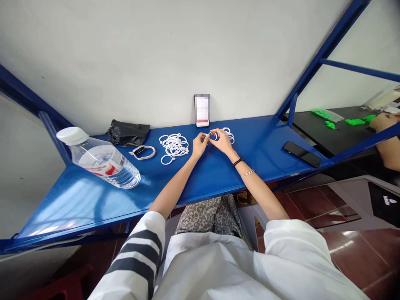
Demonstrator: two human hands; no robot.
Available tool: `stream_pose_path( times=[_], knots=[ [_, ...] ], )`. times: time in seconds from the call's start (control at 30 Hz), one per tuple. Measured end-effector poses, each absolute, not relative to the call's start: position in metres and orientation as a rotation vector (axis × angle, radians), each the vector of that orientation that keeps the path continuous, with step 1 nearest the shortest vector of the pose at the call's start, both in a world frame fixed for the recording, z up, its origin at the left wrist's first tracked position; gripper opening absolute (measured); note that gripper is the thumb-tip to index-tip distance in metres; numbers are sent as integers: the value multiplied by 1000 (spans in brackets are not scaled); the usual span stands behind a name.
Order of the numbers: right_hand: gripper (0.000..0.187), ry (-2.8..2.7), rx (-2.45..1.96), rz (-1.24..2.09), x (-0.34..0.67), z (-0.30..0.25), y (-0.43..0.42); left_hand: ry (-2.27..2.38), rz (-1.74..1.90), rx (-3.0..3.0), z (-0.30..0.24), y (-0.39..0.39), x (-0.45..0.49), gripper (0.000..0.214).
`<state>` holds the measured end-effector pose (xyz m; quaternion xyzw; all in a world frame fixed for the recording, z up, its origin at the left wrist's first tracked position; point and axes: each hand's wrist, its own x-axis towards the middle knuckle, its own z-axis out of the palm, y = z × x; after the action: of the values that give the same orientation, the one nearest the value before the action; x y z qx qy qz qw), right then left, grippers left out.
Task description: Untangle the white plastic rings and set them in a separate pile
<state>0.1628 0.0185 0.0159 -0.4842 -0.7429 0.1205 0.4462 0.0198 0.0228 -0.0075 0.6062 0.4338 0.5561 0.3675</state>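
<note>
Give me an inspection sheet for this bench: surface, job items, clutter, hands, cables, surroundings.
Surface: blue metal table, glossy, set against a white wall.
Job's things: one white ring held just above the table; large ring pile to its left; smaller ring pile behind it on the right.
Clutter: water bottle at left, wristband, black bag, propped phone at the wall, dark phone at right.
Hands: left hand and right hand each pinch the white ring in a fingertip grip.
Cables: nothing seen.
Surroundings: tiled floor; black table at right with green parts; another person's arm there.
</note>
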Motion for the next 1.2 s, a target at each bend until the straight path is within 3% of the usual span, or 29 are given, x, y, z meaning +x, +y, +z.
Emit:
stream_pose_path(
  times=[0.4, 0.63, 1.2],
  knots=[
    [26, -1869, -1198, 275, 162, 17, 17, 1130, 1432, 1601, -6, 21, 19, 27],
    [39, -1916, -1185, 258, 161, 16, 16, 1124, 1465, 1579, -9, 24, 19, 27],
    [25, -1876, -1201, 219, 161, 20, 15, 1174, 1426, 1608, -1, 17, 18, 39]
  ],
)
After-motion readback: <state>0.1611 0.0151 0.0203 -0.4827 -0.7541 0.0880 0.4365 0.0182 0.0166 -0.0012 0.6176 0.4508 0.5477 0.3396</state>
